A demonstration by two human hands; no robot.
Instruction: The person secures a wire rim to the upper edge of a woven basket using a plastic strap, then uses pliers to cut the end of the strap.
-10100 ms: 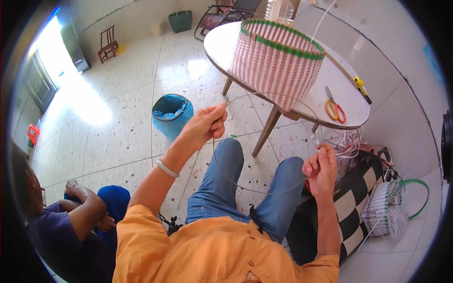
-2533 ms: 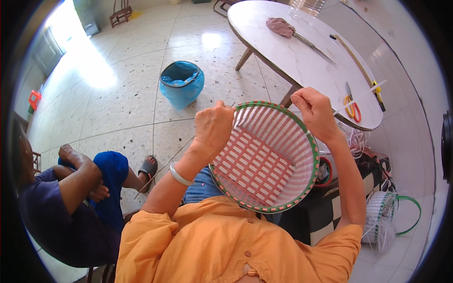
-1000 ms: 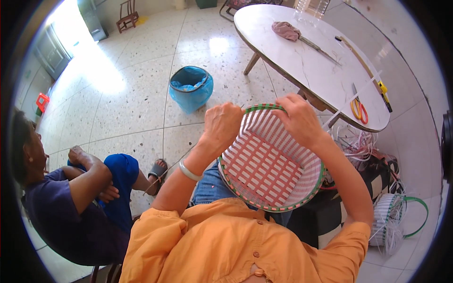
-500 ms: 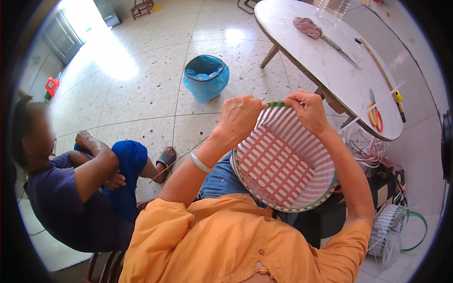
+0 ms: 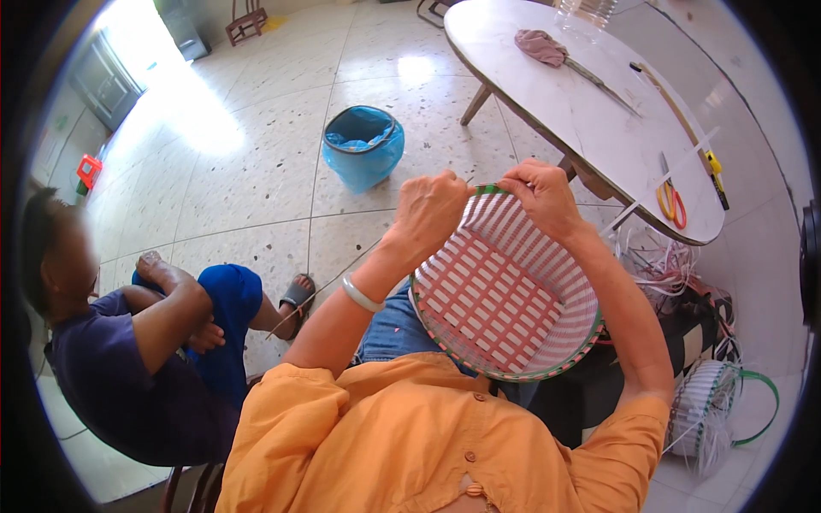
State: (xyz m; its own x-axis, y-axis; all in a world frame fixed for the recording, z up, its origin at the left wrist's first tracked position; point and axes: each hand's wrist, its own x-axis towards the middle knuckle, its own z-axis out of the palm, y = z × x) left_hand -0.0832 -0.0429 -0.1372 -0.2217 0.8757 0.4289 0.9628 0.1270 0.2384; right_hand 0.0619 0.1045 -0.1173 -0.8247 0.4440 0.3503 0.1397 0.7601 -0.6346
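A round woven basket leans over my lap, its mouth toward me. Its base is a red-and-white check, its wall is striped pink and white, and its rim is bound in green. My right hand pinches the far rim between thumb and fingers. Beside it, at the left of the green-wrapped stretch, my left hand is closed in a fist against the rim. What lies inside that fist is hidden.
A person sits close on my left. Ahead stands a blue-lined bin. The white oval table at right holds scissors, a cloth-wrapped pointed tool and a yellow cutter. Below lie loose strips and a smaller basket.
The view has shifted slightly, so the room sits a little to the left. Both hands stay at the rim; my left fist has turned slightly.
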